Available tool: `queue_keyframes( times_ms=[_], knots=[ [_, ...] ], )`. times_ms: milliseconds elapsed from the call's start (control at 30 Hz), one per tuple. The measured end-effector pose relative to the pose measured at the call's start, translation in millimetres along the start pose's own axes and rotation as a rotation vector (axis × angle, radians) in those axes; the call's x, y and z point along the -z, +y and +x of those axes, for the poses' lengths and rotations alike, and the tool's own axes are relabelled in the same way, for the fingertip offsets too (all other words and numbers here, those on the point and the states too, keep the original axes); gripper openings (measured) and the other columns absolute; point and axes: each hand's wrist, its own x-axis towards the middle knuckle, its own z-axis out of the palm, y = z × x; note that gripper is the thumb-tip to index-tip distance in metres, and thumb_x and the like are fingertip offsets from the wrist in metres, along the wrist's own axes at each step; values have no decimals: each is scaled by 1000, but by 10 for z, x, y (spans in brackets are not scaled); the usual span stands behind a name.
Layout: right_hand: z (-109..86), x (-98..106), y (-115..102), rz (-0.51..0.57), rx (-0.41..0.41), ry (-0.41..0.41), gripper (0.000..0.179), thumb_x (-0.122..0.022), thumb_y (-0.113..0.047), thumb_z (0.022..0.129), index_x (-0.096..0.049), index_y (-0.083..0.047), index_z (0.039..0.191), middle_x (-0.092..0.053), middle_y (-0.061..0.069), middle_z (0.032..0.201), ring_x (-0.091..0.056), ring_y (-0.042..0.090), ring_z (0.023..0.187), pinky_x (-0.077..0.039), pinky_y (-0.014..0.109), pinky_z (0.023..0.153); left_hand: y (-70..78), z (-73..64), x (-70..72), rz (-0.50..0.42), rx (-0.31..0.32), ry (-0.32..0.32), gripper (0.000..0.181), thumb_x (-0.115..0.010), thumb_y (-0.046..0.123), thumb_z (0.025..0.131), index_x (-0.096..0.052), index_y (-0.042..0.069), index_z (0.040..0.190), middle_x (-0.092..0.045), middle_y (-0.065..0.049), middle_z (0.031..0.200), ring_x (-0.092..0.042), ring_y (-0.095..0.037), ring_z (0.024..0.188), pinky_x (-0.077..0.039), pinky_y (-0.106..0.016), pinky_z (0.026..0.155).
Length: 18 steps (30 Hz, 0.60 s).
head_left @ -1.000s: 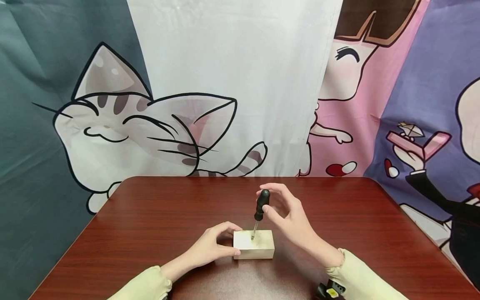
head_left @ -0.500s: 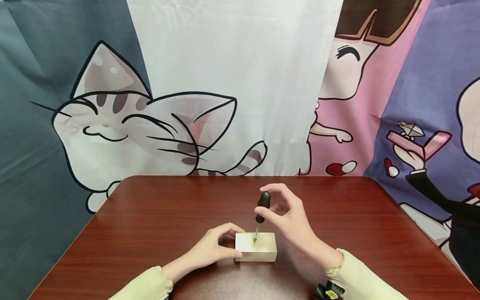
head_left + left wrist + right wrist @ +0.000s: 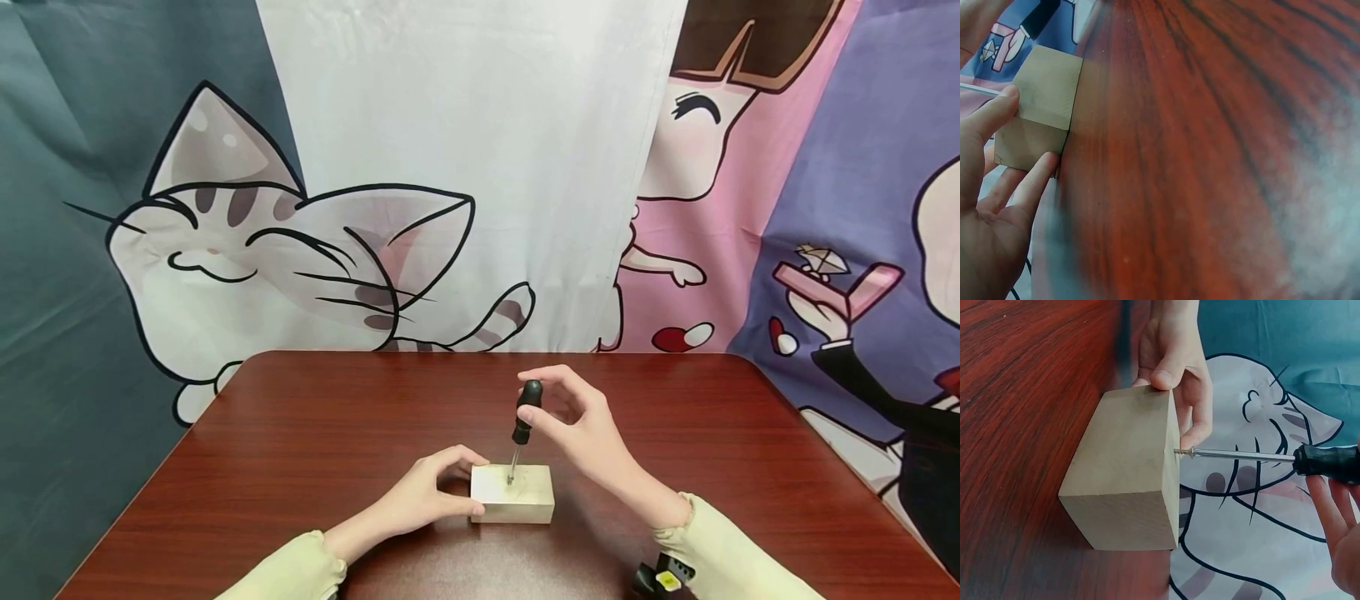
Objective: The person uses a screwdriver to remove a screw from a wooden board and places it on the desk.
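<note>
A pale wooden block (image 3: 517,512) lies on the table. My left hand (image 3: 416,496) holds its left end, the thumb on the near side and the fingers at the far side. My right hand (image 3: 581,429) pinches the black handle of a screwdriver (image 3: 529,396) between thumb and fingers. The screwdriver stands almost upright over the block, leaning slightly right at the top. In the right wrist view, its metal shaft meets a small brass-coloured screw (image 3: 1183,452) that sticks out of the block's top face. In the left wrist view, fingertips press against the block (image 3: 1047,94).
The dark red wooden table (image 3: 337,417) extends around the block, with its far edge before a cartoon-printed cloth (image 3: 465,125). A black wrist device with a yellow mark (image 3: 666,580) sits by the right sleeve.
The block, with my left hand on it, has shifted slightly right and nearer in the view. My right thumb slid along the handle, down and then back up. The screwdriver stays on the screw.
</note>
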Motion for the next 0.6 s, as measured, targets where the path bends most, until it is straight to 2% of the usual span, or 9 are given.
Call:
queue_keyframes(
  times_ms=[167,300,467,600],
  knots=[
    [5,12,2,13,-10,-1,37,-74,-10,88,-63,-12,123,-71,-4,110,-69,8,95,-60,29,81,-1,3,1,-9,0,-3,49,-84,34,78,-62,26,122,-69,5,119,-65,-6,106,-52,-29,97],
    [8,25,-6,31,4,-26,35,-71,-8,90,-63,-15,124,-71,-1,110,-70,11,98,-60,30,83,-4,5,3,-16,2,-8,49,-84,33,78,-62,25,122,-69,5,119,-66,-6,107,-52,-29,97],
    [13,24,24,33,100,-93,39,-61,-1,95,-56,-14,131,-71,6,110,-71,15,101,-58,28,86,0,-1,0,-15,8,-5,49,-83,34,79,-62,25,122,-69,5,120,-65,-6,107,-52,-29,97],
    [3,-30,50,48,157,-57,39,-58,6,94,-49,-8,130,-70,14,111,-71,15,99,-59,29,85,2,-3,-11,-13,19,0,49,-83,34,79,-62,26,122,-69,6,119,-65,-6,106,-51,-29,97]
  ],
)
